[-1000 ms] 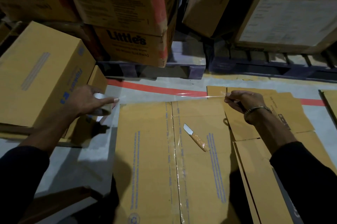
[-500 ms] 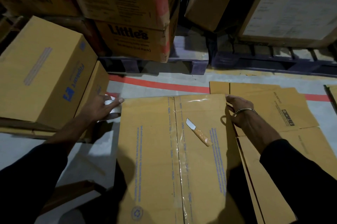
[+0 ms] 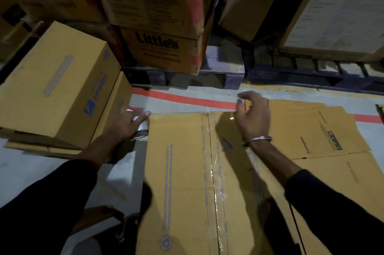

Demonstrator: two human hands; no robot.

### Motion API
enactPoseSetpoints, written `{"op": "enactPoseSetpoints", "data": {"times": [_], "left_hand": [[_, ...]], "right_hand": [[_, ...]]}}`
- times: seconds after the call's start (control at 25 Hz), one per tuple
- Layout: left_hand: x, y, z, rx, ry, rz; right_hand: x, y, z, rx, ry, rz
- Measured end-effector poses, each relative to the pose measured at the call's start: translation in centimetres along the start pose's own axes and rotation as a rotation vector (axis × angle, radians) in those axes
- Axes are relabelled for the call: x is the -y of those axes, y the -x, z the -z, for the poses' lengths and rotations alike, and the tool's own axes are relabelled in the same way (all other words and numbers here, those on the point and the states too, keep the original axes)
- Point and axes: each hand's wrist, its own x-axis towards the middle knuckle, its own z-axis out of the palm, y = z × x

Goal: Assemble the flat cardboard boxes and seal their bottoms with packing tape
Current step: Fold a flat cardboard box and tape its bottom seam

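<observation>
The left hand point(image 3: 126, 124) is gripping the tape roll point(image 3: 141, 130) just left of the taped box point(image 3: 193, 171), at its far corner. The right hand point(image 3: 252, 117) is hovering over the box's far edge with a loose, empty grip, having let go of the tape end and now covering the knife.

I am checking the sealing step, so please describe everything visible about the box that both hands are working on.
The box is plain brown cardboard, its broad top face level. Its two flaps meet in a centre seam covered lengthwise by clear glossy tape. Blue print runs along the seam and down the left flap, with a recycling mark near the bottom. The left hand holds a tape roll at its far left corner; the right hand, fingers loosely curled, hovers over the far right edge. Flat cardboard sheets lie beside it.
</observation>
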Motion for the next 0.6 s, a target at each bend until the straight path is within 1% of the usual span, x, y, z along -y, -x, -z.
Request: {"op": "enactPoseSetpoints", "data": {"times": [0.12, 0.2, 0.28, 0.36, 0.44, 0.52, 0.6], "left_hand": [[0.6, -0.4, -0.4, -0.014, 0.014, 0.036], [1.6, -0.9, -0.8, -0.012, 0.056, 0.078], [2.4, -1.4, -1.1, -0.002, 0.064, 0.106], [2.3, -1.4, -0.9, 0.016, 0.037, 0.094], [2.1, -1.3, -0.9, 0.020, 0.020, 0.089], [1.9, -1.2, -0.6, 0.051, 0.019, 0.116], [2.1, -1.4, -0.5, 0.087, 0.031, 0.176]], "right_hand": [[7.4, 2.6, -6.3, 0.302, -0.083, 0.177], [11.2, 3.9, -10.4, 0.482, -0.020, 0.267], [13.2, 4.7, -13.0, 0.612, 0.120, 0.341], [13.2, 4.6, -14.2, 0.689, 0.228, 0.372], [11.6, 4.0, -13.4, 0.721, 0.232, 0.409], [8.8, 2.8, -11.3, 0.726, 0.224, 0.445], [5.5, 1.6, -8.0, 0.715, 0.276, 0.446]]}}
